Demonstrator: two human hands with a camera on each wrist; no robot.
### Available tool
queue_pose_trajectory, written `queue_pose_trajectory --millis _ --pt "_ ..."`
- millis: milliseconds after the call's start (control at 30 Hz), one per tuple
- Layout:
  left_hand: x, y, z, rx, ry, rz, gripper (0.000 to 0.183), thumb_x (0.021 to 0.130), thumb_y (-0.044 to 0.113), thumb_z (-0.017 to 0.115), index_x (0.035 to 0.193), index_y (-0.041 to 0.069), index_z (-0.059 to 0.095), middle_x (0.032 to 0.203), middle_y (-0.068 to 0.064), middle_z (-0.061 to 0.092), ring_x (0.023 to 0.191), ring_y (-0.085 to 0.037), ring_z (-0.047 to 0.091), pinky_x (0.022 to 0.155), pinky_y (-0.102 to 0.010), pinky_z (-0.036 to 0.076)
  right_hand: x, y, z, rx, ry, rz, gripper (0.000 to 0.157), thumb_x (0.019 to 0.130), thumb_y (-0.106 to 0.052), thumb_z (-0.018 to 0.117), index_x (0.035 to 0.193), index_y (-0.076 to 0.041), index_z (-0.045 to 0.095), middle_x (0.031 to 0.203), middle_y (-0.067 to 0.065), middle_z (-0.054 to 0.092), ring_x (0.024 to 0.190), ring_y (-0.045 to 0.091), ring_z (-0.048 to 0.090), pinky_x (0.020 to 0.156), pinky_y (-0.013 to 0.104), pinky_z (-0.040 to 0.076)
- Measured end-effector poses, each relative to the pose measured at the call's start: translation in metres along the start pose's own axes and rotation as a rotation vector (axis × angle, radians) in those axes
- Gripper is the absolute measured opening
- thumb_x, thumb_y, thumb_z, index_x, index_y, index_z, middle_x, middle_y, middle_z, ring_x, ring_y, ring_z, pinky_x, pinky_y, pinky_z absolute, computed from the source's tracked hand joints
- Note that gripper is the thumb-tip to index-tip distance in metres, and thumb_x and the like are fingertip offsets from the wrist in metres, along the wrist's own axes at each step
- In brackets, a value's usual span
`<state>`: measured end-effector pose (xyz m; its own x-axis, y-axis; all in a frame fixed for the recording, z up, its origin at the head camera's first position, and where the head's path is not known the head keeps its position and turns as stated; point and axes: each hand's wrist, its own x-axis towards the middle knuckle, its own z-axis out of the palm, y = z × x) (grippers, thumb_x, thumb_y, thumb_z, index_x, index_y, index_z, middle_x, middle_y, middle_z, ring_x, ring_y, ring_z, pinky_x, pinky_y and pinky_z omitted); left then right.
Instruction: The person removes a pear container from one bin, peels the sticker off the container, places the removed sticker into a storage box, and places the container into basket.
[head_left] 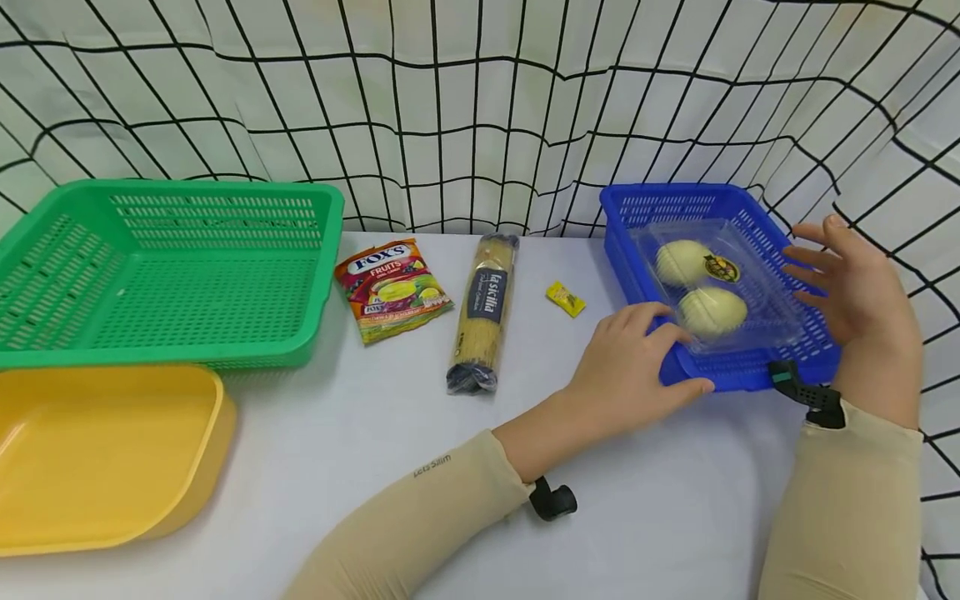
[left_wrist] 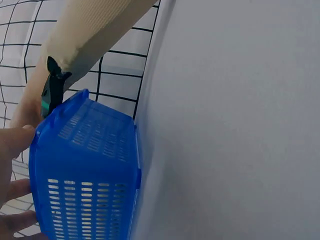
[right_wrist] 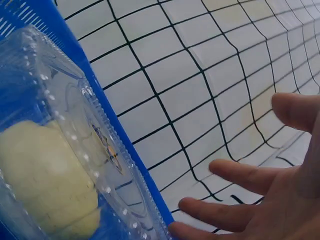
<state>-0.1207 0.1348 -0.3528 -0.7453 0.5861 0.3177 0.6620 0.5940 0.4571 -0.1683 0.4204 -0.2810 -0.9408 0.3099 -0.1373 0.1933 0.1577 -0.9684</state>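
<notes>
A clear plastic clamshell box (head_left: 772, 312) with two pale yellow, rounded pieces and a black-and-yellow sticker sits tilted in the blue basket (head_left: 731, 379). My left hand (head_left: 630, 367) is at the basket's near left corner, its fingers spread and touching the rim, the thumb pointing along the front side. In the left wrist view, its fingertips meet the rim of the basket (left_wrist: 85, 170). To the right of the box, my right hand (head_left: 862, 292) is held up with fingers apart and nothing in them. The right wrist view shows a gap between those fingers and the box (right_wrist: 75, 100).
On the white table lie a small yellow wrapped sweet (head_left: 565, 298), a pack of spaghetti (head_left: 480, 333) and a red Fox's candy bag (head_left: 393, 290). A green basket (head_left: 322, 275) and a yellow tray (head_left: 213, 442) stand at the left. Black wire mesh (head_left: 480, 125) runs behind and along the right.
</notes>
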Motion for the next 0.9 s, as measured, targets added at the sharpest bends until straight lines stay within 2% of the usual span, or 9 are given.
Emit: queue_pose_trajectory --millis 100,167,267,333,400,500,667,767,900 --pt "0.002 -0.004 -0.001 -0.069 0.006 -0.017 0.057 0.096 0.069 0.074 0.135 0.028 0.074 0.16 0.0 0.051 0.152 -0.016 0.044 0.124 -0.038 0.04 0.006 0.006 -0.01 -0.034 -0.058 0.064 0.081 0.104 -0.073 0.053 0.17 -0.027 0.039 0.182 0.01 0.015 0.168 0.036 0.011 0.133 0.059 -0.004" --pt "0.002 -0.005 -0.001 -0.104 -0.009 -0.032 0.057 0.095 0.069 0.075 0.135 0.028 0.074 0.161 0.001 0.05 0.151 -0.016 0.045 0.123 -0.037 0.041 0.01 0.011 -0.018 -0.058 -0.125 0.106 0.072 0.106 -0.071 0.051 0.166 -0.032 0.042 0.182 0.009 0.015 0.164 0.037 0.02 0.133 0.06 -0.003" --pt "0.003 -0.005 -0.002 -0.129 -0.029 -0.046 0.058 0.094 0.069 0.076 0.135 0.027 0.074 0.163 0.001 0.049 0.151 -0.016 0.045 0.122 -0.036 0.042 0.016 0.018 -0.029 -0.023 -0.24 0.15 0.045 0.112 -0.057 0.052 0.151 -0.034 0.052 0.167 0.014 0.038 0.14 0.031 0.053 0.129 0.05 0.032" --pt "0.003 -0.004 -0.002 -0.133 -0.031 -0.047 0.058 0.094 0.069 0.077 0.135 0.027 0.075 0.162 0.001 0.049 0.15 -0.016 0.046 0.122 -0.035 0.043 0.02 0.023 -0.035 0.04 -0.307 0.168 0.028 0.116 -0.042 0.05 0.14 -0.033 0.06 0.147 0.005 0.057 0.117 0.021 0.066 0.112 0.04 0.053" --pt "0.003 -0.004 -0.002 -0.132 -0.025 -0.045 0.059 0.093 0.069 0.078 0.134 0.026 0.075 0.162 0.001 0.05 0.149 -0.016 0.048 0.12 -0.035 0.044 0.023 0.026 -0.039 0.068 -0.348 0.177 0.023 0.118 -0.029 0.047 0.135 -0.03 0.063 0.124 -0.009 0.067 0.103 0.016 0.074 0.088 0.031 0.061" --pt "0.004 -0.005 -0.002 -0.128 -0.013 -0.039 0.06 0.093 0.069 0.078 0.134 0.026 0.075 0.16 0.001 0.051 0.146 -0.017 0.051 0.119 -0.035 0.046 0.026 0.028 -0.04 0.007 -0.374 0.185 0.036 0.118 -0.017 0.041 0.15 -0.026 0.055 0.114 -0.011 0.074 0.101 0.015 0.077 0.084 0.029 0.063" --pt "0.005 -0.008 0.0 -0.127 -0.009 -0.032 0.061 0.093 0.07 0.076 0.134 0.026 0.075 0.16 0.001 0.05 0.146 -0.017 0.051 0.119 -0.035 0.046 0.027 0.028 -0.037 -0.136 -0.372 0.218 0.061 0.118 -0.015 0.043 0.175 -0.021 0.02 0.135 -0.01 0.056 0.106 0.008 0.074 0.086 0.027 0.062" --pt "0.004 -0.009 0.001 -0.126 -0.001 -0.027 0.06 0.094 0.07 0.076 0.134 0.026 0.075 0.16 0.0 0.05 0.146 -0.017 0.05 0.118 -0.035 0.046 0.027 0.029 -0.036 -0.091 -0.373 0.23 0.057 0.117 -0.014 0.047 0.17 -0.025 0.032 0.139 -0.003 0.049 0.107 0.01 0.074 0.089 0.03 0.063" --pt "0.004 -0.009 0.0 -0.125 0.008 -0.021 0.059 0.094 0.07 0.076 0.134 0.026 0.075 0.16 0.0 0.051 0.146 -0.017 0.05 0.118 -0.036 0.046 0.026 0.028 -0.036 -0.002 -0.376 0.23 0.043 0.116 -0.008 0.05 0.153 -0.028 0.052 0.132 -0.003 0.057 0.106 0.017 0.077 0.092 0.035 0.064"
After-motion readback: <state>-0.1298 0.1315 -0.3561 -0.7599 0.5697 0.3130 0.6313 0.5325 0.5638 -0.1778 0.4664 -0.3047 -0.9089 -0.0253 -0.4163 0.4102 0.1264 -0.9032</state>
